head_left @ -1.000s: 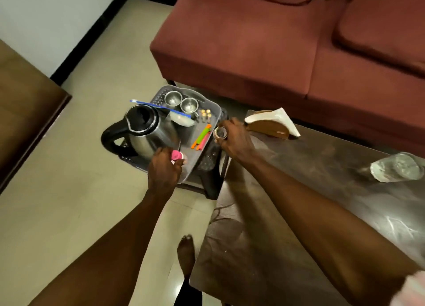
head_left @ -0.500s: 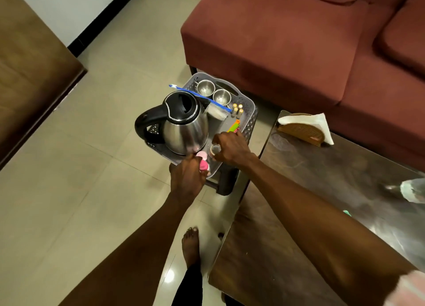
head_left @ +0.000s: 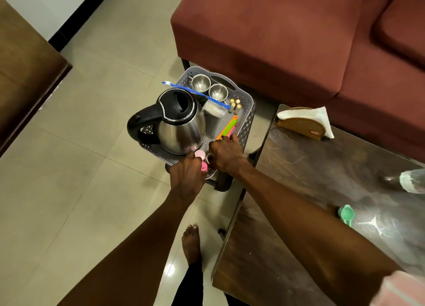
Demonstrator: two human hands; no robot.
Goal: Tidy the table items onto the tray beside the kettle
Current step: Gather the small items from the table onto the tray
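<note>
One kettle (head_left: 181, 123), two steel cups (head_left: 200, 82) and four small batteries (head_left: 235, 104) are sitting on one tray (head_left: 248, 114); one green scoop (head_left: 346, 213) and one napkin holder (head_left: 303, 125) are lying on the table (head_left: 322, 179).

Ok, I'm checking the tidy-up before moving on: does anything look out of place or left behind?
Yes. A green scoop lies alone on the table, away from the tray. The blue stick lies askew, its end sticking out past the tray's edge.
</note>
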